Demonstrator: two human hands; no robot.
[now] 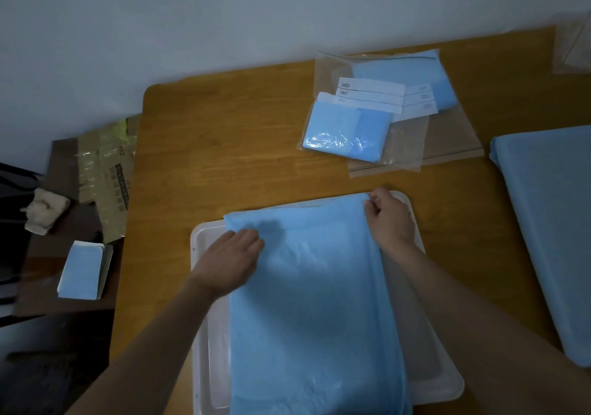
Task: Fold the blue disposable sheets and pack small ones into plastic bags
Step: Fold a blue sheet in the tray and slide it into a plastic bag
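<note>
We are folding a blue sheet (315, 290) that is lying over a white tray (204, 238) at the near edge of the wooden table (230, 133). Our right hand (388, 219) is pinching the sheet's far right corner between curled fingers, while our left hand (232, 259) is lying flat, fingers straight, pressing the sheet near its far left corner. To do this fold well, we judge that the pinched corner should travel in line with the pressed edge, so that the layers meet squarely, and that the flat hand should be smoothing out air before any crease is set; the thin material will probably slide on the tray. Toward the table's far edge, two bagged sheets (348, 133) are already lying in clear plastic bags (415, 146), overlapping one another. A large blue sheet stack (550, 222) is waiting at the right edge. A small folded sheet (83, 270) is resting on a low surface off the table's left side.
</note>
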